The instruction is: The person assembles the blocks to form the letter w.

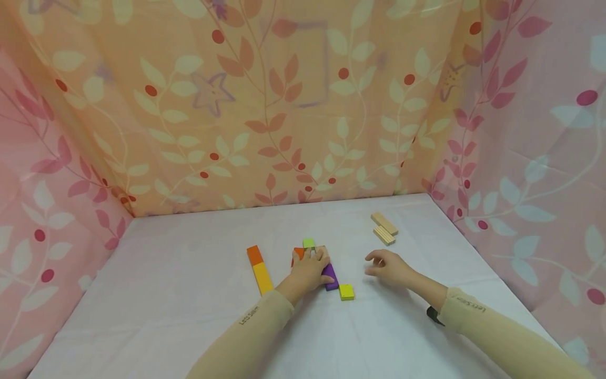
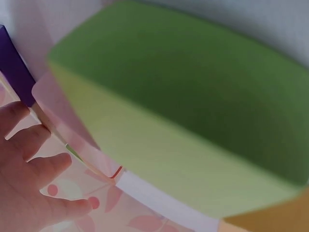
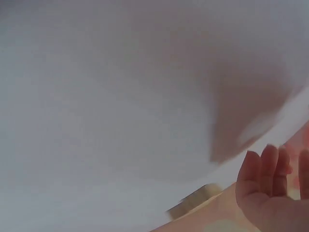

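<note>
My left hand [image 1: 316, 259] lies flat on a cluster of blocks in the middle of the white table [image 1: 189, 295]. Its thumb touches a purple block [image 1: 330, 276]. An orange block [image 1: 298, 252] and a light green block [image 1: 309, 242] peek out past its fingers [image 2: 29, 159]. A yellow-green cube [image 1: 346, 291] sits just right of the purple one. In the left wrist view a green block [image 2: 183, 106] fills the frame, with the purple block [image 2: 12, 67] at the left edge. My right hand [image 1: 379, 266] hovers with relaxed fingers [image 3: 268, 176] and holds nothing.
An orange and yellow bar [image 1: 259, 269] lies left of the cluster. Two plain wooden blocks [image 1: 384, 228] rest at the back right, and one wooden block [image 3: 193, 203] shows blurred in the right wrist view. Leaf-patterned cloth walls [image 1: 284, 105] enclose the table on three sides.
</note>
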The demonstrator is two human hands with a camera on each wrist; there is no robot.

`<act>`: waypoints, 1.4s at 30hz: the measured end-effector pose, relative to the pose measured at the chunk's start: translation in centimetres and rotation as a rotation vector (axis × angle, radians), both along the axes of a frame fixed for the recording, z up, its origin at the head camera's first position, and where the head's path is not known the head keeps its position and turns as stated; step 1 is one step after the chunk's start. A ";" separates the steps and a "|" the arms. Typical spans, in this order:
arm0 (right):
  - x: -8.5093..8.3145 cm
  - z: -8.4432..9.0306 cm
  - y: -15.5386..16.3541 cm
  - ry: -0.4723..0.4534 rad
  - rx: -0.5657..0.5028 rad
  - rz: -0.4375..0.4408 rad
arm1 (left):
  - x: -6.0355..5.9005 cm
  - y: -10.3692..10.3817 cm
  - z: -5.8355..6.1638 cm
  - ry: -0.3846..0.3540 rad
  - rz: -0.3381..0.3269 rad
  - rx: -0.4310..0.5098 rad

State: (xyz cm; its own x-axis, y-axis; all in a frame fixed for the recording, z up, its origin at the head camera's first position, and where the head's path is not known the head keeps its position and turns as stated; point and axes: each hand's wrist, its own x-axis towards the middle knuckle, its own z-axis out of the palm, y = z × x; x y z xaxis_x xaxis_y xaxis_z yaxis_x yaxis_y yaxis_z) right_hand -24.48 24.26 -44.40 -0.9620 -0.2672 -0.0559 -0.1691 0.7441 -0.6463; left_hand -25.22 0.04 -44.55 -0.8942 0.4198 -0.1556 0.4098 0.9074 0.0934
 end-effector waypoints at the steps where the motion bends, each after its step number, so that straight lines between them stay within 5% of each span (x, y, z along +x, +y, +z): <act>1: -0.5 0.0 0.5 0.009 -0.009 -0.031 | 0.0 0.0 0.0 -0.001 0.001 0.001; 11: -5.9 -0.3 5.5 0.115 -0.022 -0.227 | 0.0 0.0 -0.1 0.000 0.007 -0.001; 19: -9.3 -0.9 7.6 -0.046 0.138 -0.295 | 0.1 0.0 -0.1 0.010 0.002 -0.001; 25: -10.4 -0.6 7.2 -0.169 0.119 -0.374 | 0.3 0.0 -0.1 0.018 0.010 -0.010; 35: -11.0 -1.0 6.2 -0.129 -0.130 -0.506 | 0.4 0.1 0.0 0.029 0.013 -0.033; 42: -9.5 0.2 6.2 -0.056 -0.399 -0.561 | 0.3 0.0 0.0 0.017 0.013 -0.030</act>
State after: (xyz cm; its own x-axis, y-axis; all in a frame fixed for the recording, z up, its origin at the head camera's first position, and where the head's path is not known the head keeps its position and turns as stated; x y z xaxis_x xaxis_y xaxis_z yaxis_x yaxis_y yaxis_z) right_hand -33.99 30.46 -44.22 -0.9594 0.2597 -0.1100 0.2134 0.4133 -0.8852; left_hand -24.95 0.04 -44.56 -0.9021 0.4038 -0.1523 0.3995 0.9148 0.0589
